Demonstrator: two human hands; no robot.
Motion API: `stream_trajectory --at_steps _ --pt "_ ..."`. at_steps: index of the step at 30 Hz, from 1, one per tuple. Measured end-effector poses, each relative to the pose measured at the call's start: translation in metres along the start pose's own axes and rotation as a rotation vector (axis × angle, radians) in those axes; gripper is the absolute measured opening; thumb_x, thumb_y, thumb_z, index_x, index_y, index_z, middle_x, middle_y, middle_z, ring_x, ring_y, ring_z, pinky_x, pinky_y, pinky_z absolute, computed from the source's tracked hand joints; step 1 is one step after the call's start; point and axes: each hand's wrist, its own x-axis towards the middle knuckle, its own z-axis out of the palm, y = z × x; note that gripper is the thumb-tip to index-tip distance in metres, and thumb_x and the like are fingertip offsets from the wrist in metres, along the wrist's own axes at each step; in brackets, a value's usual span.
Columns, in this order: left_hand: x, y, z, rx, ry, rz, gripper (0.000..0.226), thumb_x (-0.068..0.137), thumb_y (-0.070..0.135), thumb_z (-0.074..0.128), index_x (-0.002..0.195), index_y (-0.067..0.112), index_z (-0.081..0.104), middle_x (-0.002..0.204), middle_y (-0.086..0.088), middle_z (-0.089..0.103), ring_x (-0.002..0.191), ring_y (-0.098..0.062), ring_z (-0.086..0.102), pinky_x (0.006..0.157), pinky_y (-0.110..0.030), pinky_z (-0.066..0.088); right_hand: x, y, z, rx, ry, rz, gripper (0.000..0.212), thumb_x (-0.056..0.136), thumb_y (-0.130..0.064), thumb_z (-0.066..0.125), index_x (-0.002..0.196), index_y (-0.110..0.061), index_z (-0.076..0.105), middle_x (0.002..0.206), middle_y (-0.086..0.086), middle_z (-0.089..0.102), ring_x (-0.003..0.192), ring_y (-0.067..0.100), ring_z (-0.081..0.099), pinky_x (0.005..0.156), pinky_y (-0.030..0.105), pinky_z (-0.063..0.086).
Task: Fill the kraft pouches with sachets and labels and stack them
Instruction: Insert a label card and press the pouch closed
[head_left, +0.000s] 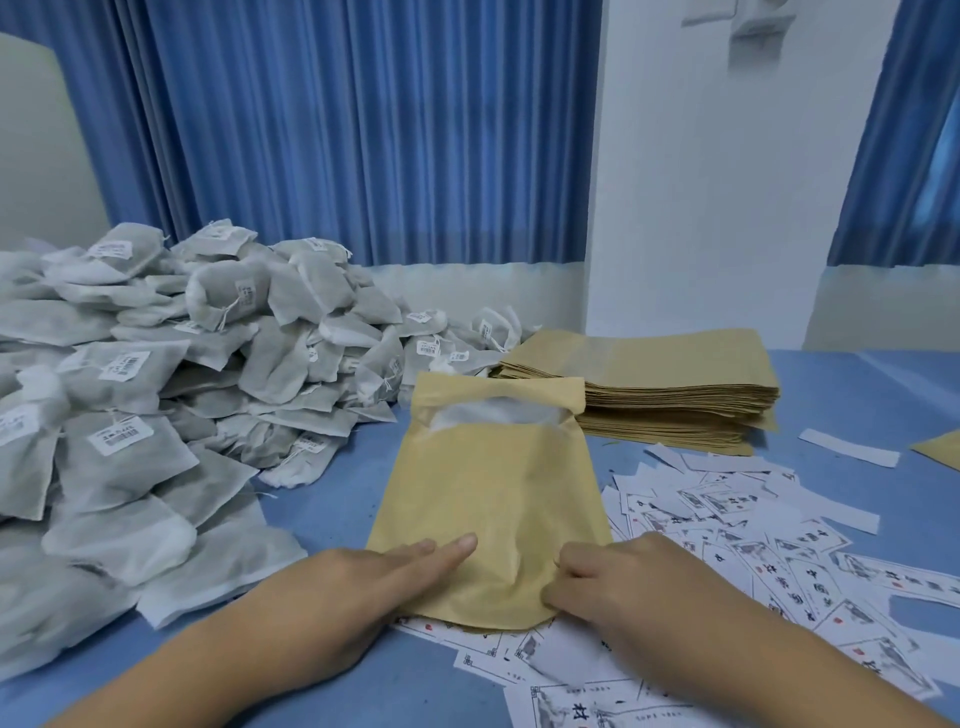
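A kraft pouch (493, 493) lies in the middle of the blue table, its mouth pointing away, with a white sachet showing in the opening (498, 413). My left hand (363, 577) rests flat on the pouch's lower left corner with straight fingers. My right hand (618, 582) pinches the pouch's lower right edge with curled fingers. A large heap of grey-white sachets (156, 415) fills the left side. Printed paper labels (769, 551) lie scattered at the right and under the pouch's near end.
A stack of flat kraft pouches (675, 384) sits behind the pouch at the right. One more kraft piece (940, 449) pokes in at the right edge. Blue curtains and a white wall close the far side of the table (337, 499).
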Motion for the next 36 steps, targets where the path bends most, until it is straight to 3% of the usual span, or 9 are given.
stream_trajectory --at_steps 4,7,13,16,18,20,26,30,36 --pt "0.0 -0.006 0.012 -0.011 0.03 0.044 0.044 0.104 0.036 0.024 0.145 0.033 0.04 0.146 0.019 0.044 0.133 -0.001 0.041 0.103 -0.019 0.041 0.004 -0.005 0.0 0.063 -0.171 0.003 0.039 0.052 -0.011 0.066 0.085 -0.033 0.065 0.076 -0.01 0.048 0.045 0.016 0.037 0.04 0.022 0.019" --pt "-0.001 -0.015 0.019 -0.023 0.006 0.026 0.043 0.104 0.044 0.021 0.145 0.042 0.032 0.148 0.03 0.034 0.136 0.003 0.034 0.105 -0.02 0.04 0.009 -0.001 0.008 0.177 -0.149 0.054 0.042 0.079 -0.004 0.046 0.111 -0.028 0.058 0.093 -0.005 0.042 0.063 0.025 0.041 0.05 0.025 0.022" --pt "-0.003 -0.017 0.023 -0.218 -0.07 -0.055 0.043 0.095 0.062 0.009 0.138 0.067 0.011 0.144 0.047 0.015 0.14 0.011 0.016 0.115 -0.014 0.018 0.011 0.006 0.018 0.517 -0.001 0.222 0.022 0.096 -0.03 0.048 0.106 -0.025 0.067 0.098 -0.008 0.061 0.091 0.01 0.056 0.08 0.022 0.043" --pt "-0.005 -0.007 0.013 -0.181 -0.018 -0.106 0.039 0.098 0.054 0.025 0.136 0.06 0.033 0.134 0.049 0.034 0.127 0.022 0.031 0.105 -0.005 0.028 0.011 0.006 0.019 0.561 0.016 0.254 0.021 0.095 -0.03 0.051 0.104 -0.023 0.069 0.098 -0.008 0.064 0.093 0.008 0.056 0.083 0.022 0.043" --pt "-0.006 0.001 0.005 -0.019 0.126 -0.13 0.031 0.091 0.044 0.044 0.115 0.046 0.063 0.107 0.037 0.064 0.094 0.018 0.059 0.073 -0.007 0.049 0.012 0.007 0.017 0.605 0.028 0.297 0.019 0.095 -0.031 0.053 0.1 -0.022 0.069 0.097 -0.007 0.066 0.092 0.008 0.056 0.083 0.024 0.044" --pt "-0.008 0.005 -0.001 0.075 0.211 -0.154 0.019 0.082 0.046 0.055 0.092 0.042 0.071 0.08 0.029 0.069 0.066 0.009 0.063 0.049 -0.013 0.049 0.013 0.007 0.014 0.636 0.043 0.324 0.02 0.094 -0.032 0.054 0.096 -0.019 0.069 0.092 -0.005 0.066 0.09 0.01 0.057 0.083 0.027 0.045" --pt "-0.002 0.0 -0.013 0.197 0.345 -0.25 0.03 0.077 0.059 0.046 0.061 0.045 0.067 0.058 0.03 0.058 0.057 0.009 0.054 0.039 -0.01 0.036 0.01 0.006 0.011 0.692 0.091 0.381 0.017 0.093 -0.031 0.056 0.084 -0.022 0.067 0.073 -0.014 0.056 0.076 0.003 0.05 0.069 0.015 0.038" --pt "0.002 -0.006 -0.005 0.129 0.435 -0.228 0.054 0.094 0.062 0.03 0.066 0.033 0.065 0.063 0.021 0.057 0.059 0.002 0.054 0.042 -0.02 0.043 0.003 0.011 0.004 0.549 0.083 0.264 0.022 0.095 -0.039 0.049 0.099 -0.027 0.067 0.089 -0.011 0.061 0.085 0.005 0.053 0.076 0.021 0.041" --pt "-0.006 -0.009 -0.004 0.134 0.408 -0.097 0.025 0.092 0.041 0.049 0.083 0.024 0.064 0.079 0.01 0.06 0.069 -0.012 0.06 0.047 -0.027 0.047 -0.007 0.019 -0.008 0.23 0.373 0.154 0.015 0.084 -0.03 0.063 0.071 -0.025 0.07 0.062 -0.011 0.056 0.048 0.011 0.052 0.039 0.021 0.04"
